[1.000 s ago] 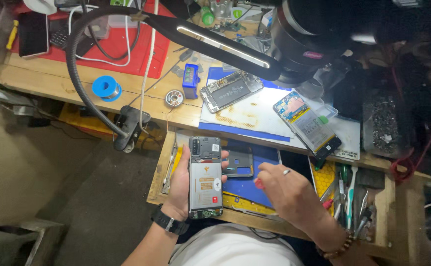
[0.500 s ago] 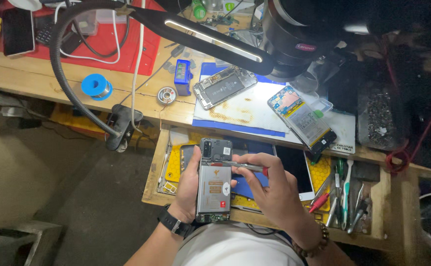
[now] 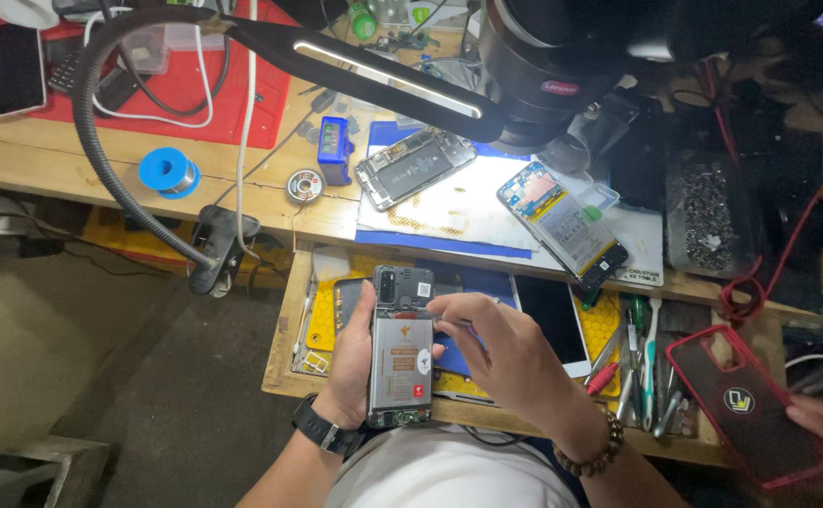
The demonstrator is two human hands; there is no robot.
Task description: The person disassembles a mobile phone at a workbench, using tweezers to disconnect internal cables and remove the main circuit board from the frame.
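Grey opened phone [image 3: 399, 348] | right hand [image 3: 506, 353] fingers hide tool (unclear)

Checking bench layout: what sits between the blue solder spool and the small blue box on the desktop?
In the head view, a small round silver coil lies on the bare wood between the blue solder spool and the small blue box, nearer the box.

Three opened phones with backs off: one held near [image 3: 400, 350], two lying far on the bench [image 3: 414, 167] [image 3: 563, 224]. One white-faced phone in the drawer [image 3: 551, 320]. One red phone case, near right [image 3: 743, 406]. One blue solder spool, far left [image 3: 169, 172]. Two hands [image 3: 353, 362] [image 3: 507, 348] at the near phone.
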